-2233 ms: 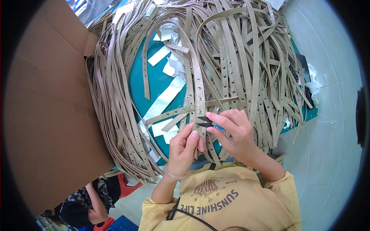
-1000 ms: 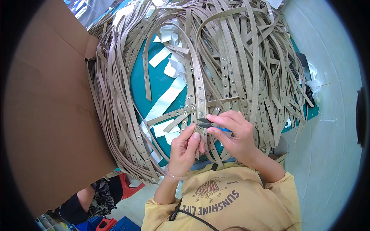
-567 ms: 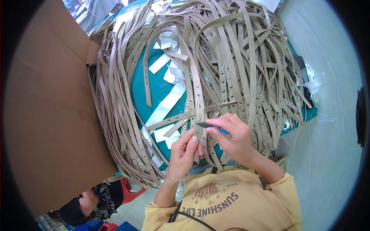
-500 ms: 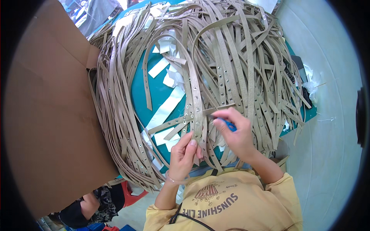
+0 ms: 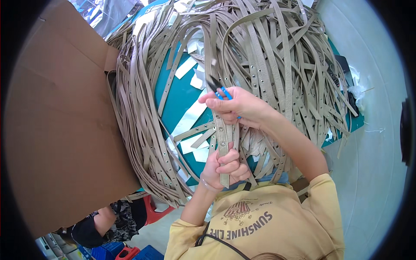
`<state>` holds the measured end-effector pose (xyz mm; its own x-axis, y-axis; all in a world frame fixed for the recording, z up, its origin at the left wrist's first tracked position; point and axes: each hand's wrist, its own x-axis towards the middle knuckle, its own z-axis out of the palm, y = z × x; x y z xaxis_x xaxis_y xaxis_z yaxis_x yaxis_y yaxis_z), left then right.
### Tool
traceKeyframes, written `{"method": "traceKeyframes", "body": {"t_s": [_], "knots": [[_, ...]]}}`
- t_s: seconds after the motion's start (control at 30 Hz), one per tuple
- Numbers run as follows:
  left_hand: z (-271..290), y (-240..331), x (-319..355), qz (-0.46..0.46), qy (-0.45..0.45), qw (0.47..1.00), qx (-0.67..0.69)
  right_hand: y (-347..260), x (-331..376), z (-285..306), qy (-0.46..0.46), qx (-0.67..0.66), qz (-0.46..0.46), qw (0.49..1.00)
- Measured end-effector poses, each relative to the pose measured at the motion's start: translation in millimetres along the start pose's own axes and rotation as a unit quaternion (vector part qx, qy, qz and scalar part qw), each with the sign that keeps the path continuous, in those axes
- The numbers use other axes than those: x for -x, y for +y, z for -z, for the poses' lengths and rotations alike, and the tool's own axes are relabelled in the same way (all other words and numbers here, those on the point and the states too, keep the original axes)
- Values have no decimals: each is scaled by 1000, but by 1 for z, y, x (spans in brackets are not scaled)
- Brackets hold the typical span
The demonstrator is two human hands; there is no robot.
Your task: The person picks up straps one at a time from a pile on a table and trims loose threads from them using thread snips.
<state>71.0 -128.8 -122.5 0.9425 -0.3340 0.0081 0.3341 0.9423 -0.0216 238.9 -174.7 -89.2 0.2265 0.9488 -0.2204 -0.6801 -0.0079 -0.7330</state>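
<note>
My left hand [image 5: 226,168] is wrapped round the lower part of a beige strap with metal eyelets [image 5: 222,138], whose pointed end hangs out below my fingers. Above it, my right hand [image 5: 238,106] holds blue-handled thread snips [image 5: 219,90], their dark blades pointing up and away to the left. The blades appear slightly apart. My right palm crosses over the same strap and hides part of it; whether those fingers also grip it, I cannot tell. Many similar beige straps [image 5: 281,73] lie heaped around both hands.
A large cardboard box [image 5: 65,121] stands along the left side. White paper strips [image 5: 190,113] lie on the green table surface [image 5: 167,89]. Clear plastic [image 5: 356,89] sits by the right edge. At lower left are another person's arm [image 5: 104,221] and a red seat [image 5: 155,211].
My right hand has moved up and left with the snips, whose blades now show. My left hand has shifted slightly right and wrapped more fingers round the strap.
</note>
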Motion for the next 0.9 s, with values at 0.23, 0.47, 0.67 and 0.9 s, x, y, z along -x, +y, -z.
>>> {"method": "traceKeyframes", "body": {"t_s": [0.23,0.47,0.67,0.9], "knots": [[7,1,4,-22,-9,999,-30,27,26,2,211,-17,73,975],[-22,-6,-1,-90,334,822,-452,36,60,-16,122,97,1,988],[-29,-11,2,-221,357,720,-552,35,78,-27,183,314,72,929],[-33,-12,4,-277,351,733,-512,57,98,-23,214,605,286,712]]}}
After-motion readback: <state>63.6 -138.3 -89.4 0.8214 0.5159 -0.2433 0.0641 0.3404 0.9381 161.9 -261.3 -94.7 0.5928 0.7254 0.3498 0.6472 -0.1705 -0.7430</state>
